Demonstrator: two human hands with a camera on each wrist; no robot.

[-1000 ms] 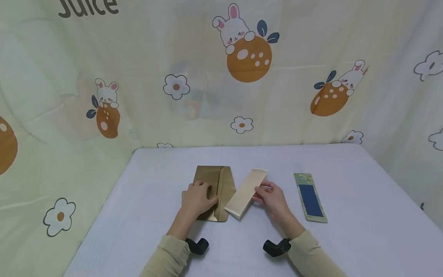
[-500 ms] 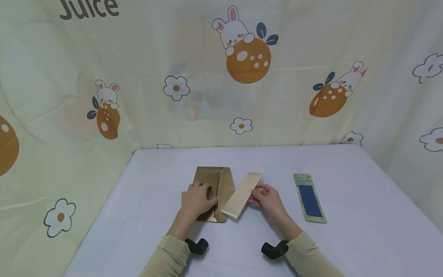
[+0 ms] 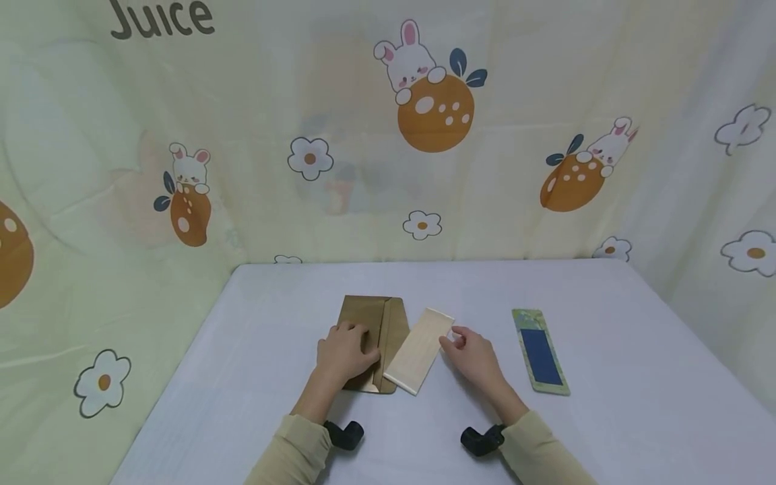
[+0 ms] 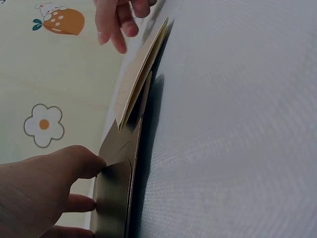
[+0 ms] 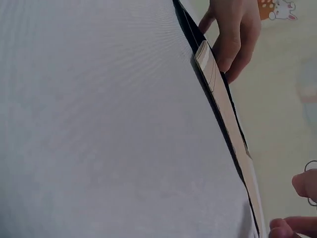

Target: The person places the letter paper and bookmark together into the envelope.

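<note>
A gold-brown envelope (image 3: 368, 308) lies on the white-covered table, its pointed flap to the right. My left hand (image 3: 345, 351) rests on the envelope's left part, thumb and fingertips against its surface. A pale cream folded sheet (image 3: 418, 353) lies slanted, its lower left end overlapping the flap. In the left wrist view the folded sheet (image 4: 141, 74) shows several thin layers along its edge. Just right of the sheet's upper end is my right hand (image 3: 475, 357), thumb and fingers parted; in the right wrist view its fingertips (image 5: 281, 229) hold nothing.
To the right lies a narrow flat green-bordered piece (image 3: 541, 351) with a dark blue panel. Black wrist mounts (image 3: 482, 441) stick out at both cuffs. Behind the table (image 3: 291, 289) hangs a printed curtain (image 3: 345, 87) with rabbits, oranges and flowers.
My right hand has lowered the folded sheet leftward and down, and has let go of it; it now lies flatter, across the envelope's flap. The left hand has stayed on the envelope.
</note>
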